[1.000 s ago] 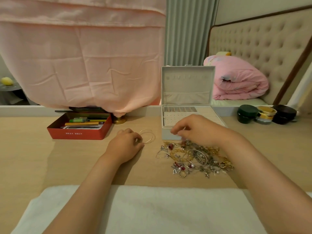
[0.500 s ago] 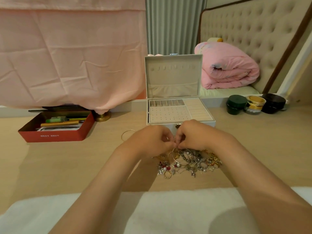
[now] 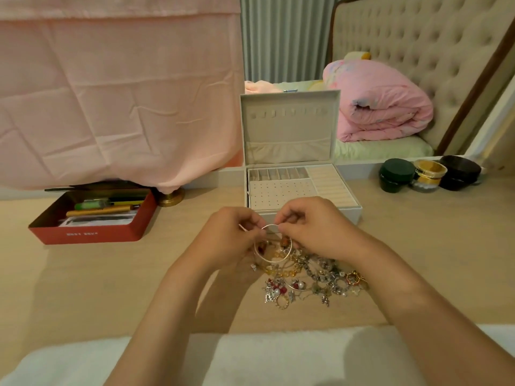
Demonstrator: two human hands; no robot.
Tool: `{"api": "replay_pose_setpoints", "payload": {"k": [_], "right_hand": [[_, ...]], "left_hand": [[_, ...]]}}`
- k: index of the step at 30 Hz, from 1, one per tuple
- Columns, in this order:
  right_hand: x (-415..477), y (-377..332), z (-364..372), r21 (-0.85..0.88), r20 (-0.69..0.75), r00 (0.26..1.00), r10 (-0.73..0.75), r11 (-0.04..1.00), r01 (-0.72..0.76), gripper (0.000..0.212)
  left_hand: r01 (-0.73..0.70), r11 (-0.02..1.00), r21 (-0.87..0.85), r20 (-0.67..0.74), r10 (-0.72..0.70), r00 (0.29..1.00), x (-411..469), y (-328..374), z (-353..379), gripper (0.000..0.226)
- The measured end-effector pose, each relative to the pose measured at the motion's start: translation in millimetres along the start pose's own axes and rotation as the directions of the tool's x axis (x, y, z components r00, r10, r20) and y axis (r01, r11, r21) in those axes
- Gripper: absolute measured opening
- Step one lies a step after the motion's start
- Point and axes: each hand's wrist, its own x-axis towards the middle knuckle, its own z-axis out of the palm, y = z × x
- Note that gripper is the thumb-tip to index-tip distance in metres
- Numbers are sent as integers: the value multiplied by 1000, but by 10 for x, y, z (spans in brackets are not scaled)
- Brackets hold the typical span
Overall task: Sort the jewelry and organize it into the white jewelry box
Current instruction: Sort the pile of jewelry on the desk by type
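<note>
Jewelry pile (image 3: 312,280): a tangled heap of chains, rings, pearls and red beads on the table (image 3: 111,288), just in front of the white jewelry box (image 3: 289,135) and slightly to its right.

Box: lid upright and open. The tray shows a row of small compartments at the back, a perforated panel below them and ring rolls on the right. No pieces are visible inside.

Hands: close together above the near-left edge of the pile.
- Left hand (image 3: 231,235): fingers curled, pinching the left side of a thin silver bangle (image 3: 271,225).
- Right hand (image 3: 312,229): thumb and forefinger pinching the same bangle at its upper right.
- The bangle hangs tilted between them, its lower arc over the heap. Cannot tell whether it is caught on other pieces.

Surroundings:
- Red tin (image 3: 92,235) with pens, at left on the table.
- Three jars at right: dark green (image 3: 397,175), gold (image 3: 429,174), black (image 3: 459,175).
- Pink cloth (image 3: 117,93) hanging behind.
- White towel (image 3: 278,358) along the near edge.
</note>
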Motion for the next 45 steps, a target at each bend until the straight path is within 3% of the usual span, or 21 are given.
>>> {"api": "replay_pose_setpoints", "payload": {"k": [4, 9, 13, 19, 24, 27, 32, 34, 37, 39, 45], "right_hand": [[-45, -64, 286, 62, 68, 997, -35, 998, 31, 14], [-133, -149, 477, -281, 164, 979, -120, 946, 163, 28], [-101, -239, 570, -382, 178, 974, -139, 903, 199, 28], [267, -488, 969, -636, 156, 976, -150, 741, 215, 32], [491, -571, 1194, -790, 146, 985, -90, 589, 170, 22], [587, -593, 1249, -795, 156, 986, -50, 586, 156, 26], [807, -655, 1332, -801, 127, 992, -1, 589, 103, 23], [853, -718, 1352, -807, 122, 992, 23, 584, 85, 25], [875, -761, 1350, -810, 151, 987, 51, 579, 94, 25], [845, -747, 1328, -803, 174, 983, 55, 585, 109, 25], [601, -717, 1023, -600, 142, 983, -115, 780, 177, 31]], "left_hand": [[76, 997, 19, 52, -77, 996, -108, -153, -376, 11], [217, 960, 176, 36, -226, 973, -147, -412, -744, 8], [286, 925, 249, 60, -309, 949, -130, -597, -796, 8], [247, 934, 258, -15, -252, 968, -156, -809, -694, 6], [205, 946, 251, -127, -178, 976, -96, -935, -634, 9], [181, 955, 233, -222, -129, 967, -38, -1023, -620, 13], [229, 963, 143, -358, -165, 919, 77, -1093, -596, 20], [230, 962, 147, -319, -174, 932, 103, -1069, -634, 27], [265, 955, 133, -126, -249, 960, 107, -1035, -702, 44], [290, 933, 213, -51, -286, 957, 125, -1045, -709, 55], [243, 907, 344, -68, -234, 970, 151, -1032, -712, 61]]}}
